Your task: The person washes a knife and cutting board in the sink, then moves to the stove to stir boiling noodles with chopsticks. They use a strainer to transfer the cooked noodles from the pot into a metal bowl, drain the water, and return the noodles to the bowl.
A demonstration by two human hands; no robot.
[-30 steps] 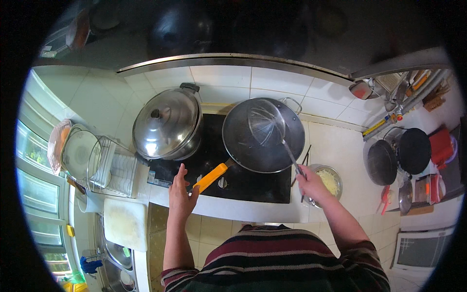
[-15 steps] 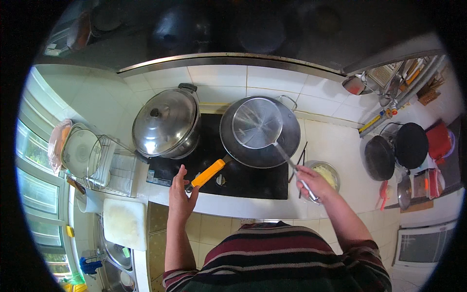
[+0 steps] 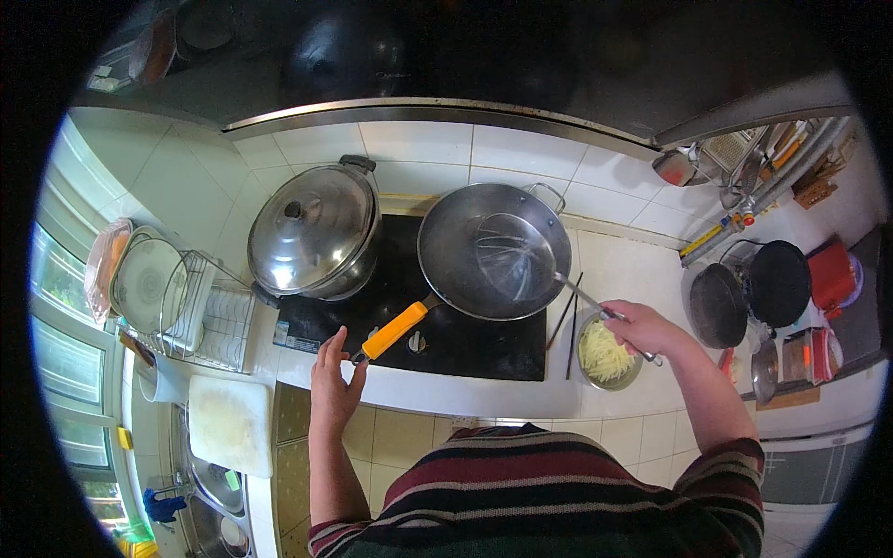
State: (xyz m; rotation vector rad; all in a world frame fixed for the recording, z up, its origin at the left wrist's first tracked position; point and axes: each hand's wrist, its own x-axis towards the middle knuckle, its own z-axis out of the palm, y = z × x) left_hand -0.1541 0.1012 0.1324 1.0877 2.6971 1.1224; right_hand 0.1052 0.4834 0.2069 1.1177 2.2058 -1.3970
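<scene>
My right hand (image 3: pixel 637 330) is wrapped round the handle of a mesh strainer (image 3: pixel 516 256). The strainer's round head lies down inside a wok (image 3: pixel 451 270) on the black cooktop, tilted and partly blurred under what looks like clear liquid. My left hand (image 3: pixel 333 381) hovers beside the end of the wok's orange handle (image 3: pixel 395 332). Its fingers are apart and hold nothing; whether the thumb touches the handle end I cannot tell. Below the strainer's handle stands a metal bowl of pale yellow shreds (image 3: pixel 608 352), and dark chopsticks (image 3: pixel 565 312) lie between bowl and wok.
A large lidded steel pot (image 3: pixel 312 232) stands left of the wok. Farther left are a dish rack (image 3: pixel 219 316), a white cutting board (image 3: pixel 231 423) and a sink (image 3: pixel 219 507). Dark pans (image 3: pixel 781 285) hang at the right. A range hood edge (image 3: pixel 446 104) runs above the cooktop.
The strainer's head has gone from above the wok down into it and a little right. My right hand has shifted right, uncovering the bowl of shreds. My left hand stays near the orange handle.
</scene>
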